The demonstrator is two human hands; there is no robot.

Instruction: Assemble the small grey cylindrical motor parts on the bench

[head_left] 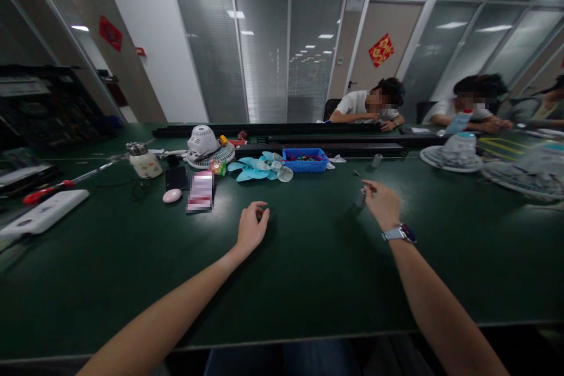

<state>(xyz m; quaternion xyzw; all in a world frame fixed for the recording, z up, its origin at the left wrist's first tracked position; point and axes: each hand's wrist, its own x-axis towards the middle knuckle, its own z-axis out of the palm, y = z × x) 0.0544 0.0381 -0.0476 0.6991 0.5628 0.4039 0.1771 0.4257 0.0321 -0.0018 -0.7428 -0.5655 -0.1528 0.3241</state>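
My right hand [382,204], with a watch on its wrist, is over the table right of the middle. Its thumb and index finger are pinched at the top of a small grey cylinder [360,197]; its exact kind is too blurred to tell. A similar grey cylinder [376,160] stands farther back, and a small thin piece [356,173] lies near the fingertips. My left hand [252,227] rests at the table's middle with curled fingers. A gap shows between its thumb and index finger, and I see nothing held there.
Light-blue fan blades [255,168] and a blue bin [305,161] of small parts lie ahead. Left are a white fan housing [201,140], a phone [201,191], a pink oval case [172,195] and a red-handled screwdriver [48,191]. Across the table sit other people, with fan parts [452,155] on the right.
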